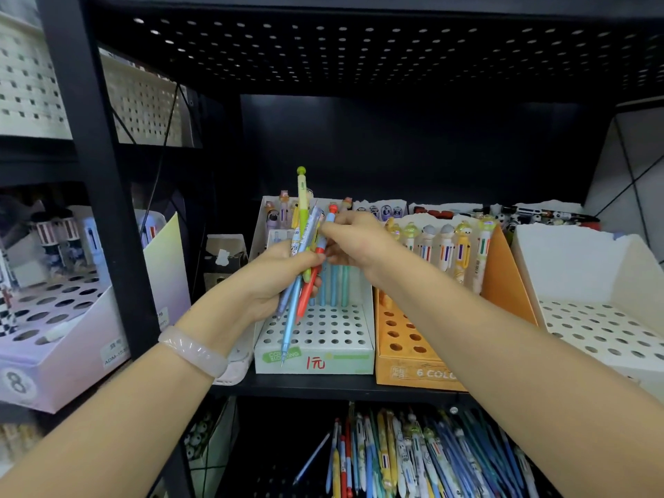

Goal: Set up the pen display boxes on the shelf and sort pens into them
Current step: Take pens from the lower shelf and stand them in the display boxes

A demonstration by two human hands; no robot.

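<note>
Left hand: the left hand is curled round a bunch of pens, which is held upright and slightly fanned in front of the white display box; a pale bangle is worn on that wrist.
Right hand: the right hand is brought in from the right, and its fingertips are pinched on the upper part of a blue pen with an orange top within the bunch.
Bunch of pens: a green pen with a ball top stands highest; an orange-red pen and a light blue pen point down past the hand, over the perforated tray of the white box.
White display box: it is set on the black shelf, marked with a red handwritten price on the front; a few blue pens are stood in its rear holes.
Orange display box: the orange display box is placed just beside the white one on the right, and a row of multicolour character pens is stood in it.
Empty white box: another perforated white box is seen further right.
Purple box: a purple box is placed on the adjoining shelf at the left.
Lower shelf: a loose heap of pens is laid below.
</note>
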